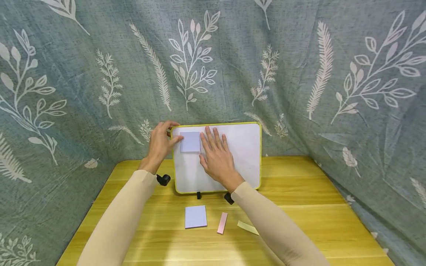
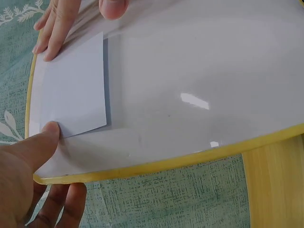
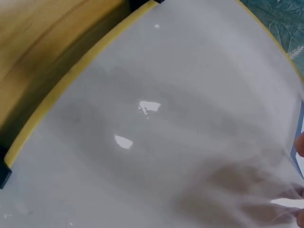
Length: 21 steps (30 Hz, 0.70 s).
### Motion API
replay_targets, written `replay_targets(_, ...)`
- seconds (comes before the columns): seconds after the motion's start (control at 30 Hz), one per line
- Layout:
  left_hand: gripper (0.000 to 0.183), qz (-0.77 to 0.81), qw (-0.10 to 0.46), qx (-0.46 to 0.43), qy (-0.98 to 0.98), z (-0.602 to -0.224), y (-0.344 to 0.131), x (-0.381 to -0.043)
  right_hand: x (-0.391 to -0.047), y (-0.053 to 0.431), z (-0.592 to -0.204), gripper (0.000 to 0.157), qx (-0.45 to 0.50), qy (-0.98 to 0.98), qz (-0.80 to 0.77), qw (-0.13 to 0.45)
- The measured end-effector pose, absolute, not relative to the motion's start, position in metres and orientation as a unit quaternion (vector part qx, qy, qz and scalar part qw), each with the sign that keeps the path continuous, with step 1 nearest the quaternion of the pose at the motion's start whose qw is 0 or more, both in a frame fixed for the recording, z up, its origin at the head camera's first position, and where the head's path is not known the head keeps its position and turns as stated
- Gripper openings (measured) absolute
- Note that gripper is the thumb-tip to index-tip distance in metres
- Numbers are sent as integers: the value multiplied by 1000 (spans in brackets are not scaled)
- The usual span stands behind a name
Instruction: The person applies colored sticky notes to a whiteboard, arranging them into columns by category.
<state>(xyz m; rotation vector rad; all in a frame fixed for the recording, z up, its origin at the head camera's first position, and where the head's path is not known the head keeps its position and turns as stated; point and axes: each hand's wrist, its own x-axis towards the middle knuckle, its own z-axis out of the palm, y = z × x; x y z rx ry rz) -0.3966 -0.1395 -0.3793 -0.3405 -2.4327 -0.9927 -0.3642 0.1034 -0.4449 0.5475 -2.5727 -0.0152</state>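
A small whiteboard with a yellow rim stands on a table, a pale lavender sticky note at its upper left. My left hand grips the board's left edge; its thumb presses the note's edge while the other fingers curl behind the board. My right hand lies with fingers straight and spread over the board, its fingertips beside the note's right edge. The note's lower corner stands slightly off the surface in the left wrist view. Only some fingertips of the right hand show in the right wrist view.
On the wooden table before the board lie a lavender sticky-note pad, a narrow pink pad and a narrow yellow pad, partly behind my right sleeve. Black feet hold the board up. A patterned green curtain hangs behind.
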Motion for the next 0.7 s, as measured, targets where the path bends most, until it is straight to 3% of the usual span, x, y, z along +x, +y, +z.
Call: replay_targets(0.7, 76, -327, 280, -150, -890, -403, -141, -365, -334, 116, -456, 80, 300, -908, 95, 275)
